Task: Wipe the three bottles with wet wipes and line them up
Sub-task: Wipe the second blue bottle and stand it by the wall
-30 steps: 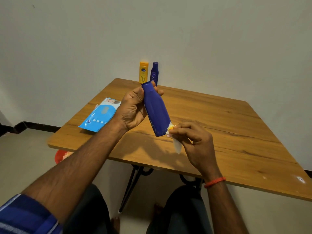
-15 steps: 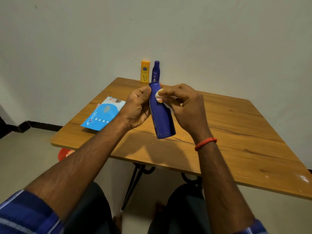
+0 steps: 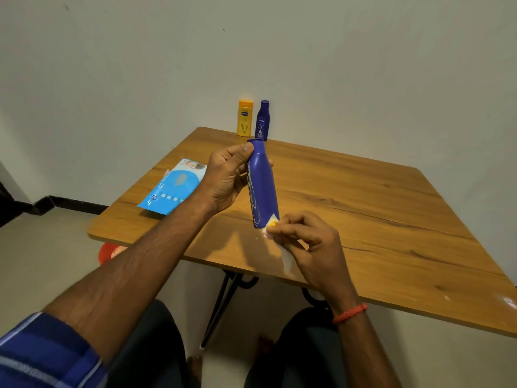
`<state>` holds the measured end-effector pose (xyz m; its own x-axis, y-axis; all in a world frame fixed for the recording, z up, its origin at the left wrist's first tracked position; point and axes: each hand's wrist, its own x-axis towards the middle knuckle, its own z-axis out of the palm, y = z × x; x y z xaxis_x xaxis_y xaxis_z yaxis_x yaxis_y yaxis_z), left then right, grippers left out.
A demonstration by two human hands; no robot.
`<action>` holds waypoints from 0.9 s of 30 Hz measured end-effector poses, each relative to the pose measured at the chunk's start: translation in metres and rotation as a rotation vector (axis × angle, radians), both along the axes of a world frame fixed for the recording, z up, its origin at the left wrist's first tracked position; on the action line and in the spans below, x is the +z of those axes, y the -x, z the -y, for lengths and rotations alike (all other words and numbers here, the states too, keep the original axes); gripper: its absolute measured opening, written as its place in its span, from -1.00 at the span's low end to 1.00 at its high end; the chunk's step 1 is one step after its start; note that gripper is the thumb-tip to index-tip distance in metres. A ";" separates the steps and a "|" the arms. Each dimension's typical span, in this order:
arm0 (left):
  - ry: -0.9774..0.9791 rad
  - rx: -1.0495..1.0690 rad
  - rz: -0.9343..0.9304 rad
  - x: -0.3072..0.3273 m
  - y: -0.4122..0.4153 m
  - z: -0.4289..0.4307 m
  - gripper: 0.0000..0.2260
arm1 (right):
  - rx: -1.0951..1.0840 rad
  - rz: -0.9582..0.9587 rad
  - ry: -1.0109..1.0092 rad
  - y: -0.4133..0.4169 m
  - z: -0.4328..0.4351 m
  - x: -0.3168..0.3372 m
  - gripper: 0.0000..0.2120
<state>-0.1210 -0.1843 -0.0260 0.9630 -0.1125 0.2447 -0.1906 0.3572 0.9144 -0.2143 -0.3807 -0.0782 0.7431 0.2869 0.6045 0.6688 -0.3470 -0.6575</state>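
Left hand [image 3: 226,180] grips the blue bottle [image 3: 263,186] above the table [image 3: 391,219], right hand [image 3: 310,247] pinching a wipe [image 3: 272,223] against its lower end, other two bottles [image 3: 253,119] standing by the wall.

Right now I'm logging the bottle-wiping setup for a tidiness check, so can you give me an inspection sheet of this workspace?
Surface: wooden table, small pale specks near its front right corner.
Job's things: large blue bottle held tilted above the table; yellow bottle and small blue bottle upright side by side at the far edge; wet wipe at the large bottle's lower end.
Clutter: blue wipes pack lying flat on the left.
Hands: left hand grips the large bottle; right hand pinches the wipe.
Cables: nothing seen.
Surroundings: plain wall, red object on the floor under the table edge.
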 end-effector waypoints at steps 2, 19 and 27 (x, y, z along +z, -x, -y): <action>-0.001 0.015 -0.014 -0.002 0.000 0.002 -0.78 | 0.007 -0.007 0.009 0.002 0.000 -0.004 -0.75; 0.039 0.113 -0.077 0.014 0.008 -0.007 -0.95 | -0.025 -0.109 -0.551 -0.003 0.013 0.036 -0.85; -0.123 0.002 -0.075 0.011 0.007 -0.002 -0.95 | -0.064 0.010 -0.200 -0.028 0.013 0.080 -0.83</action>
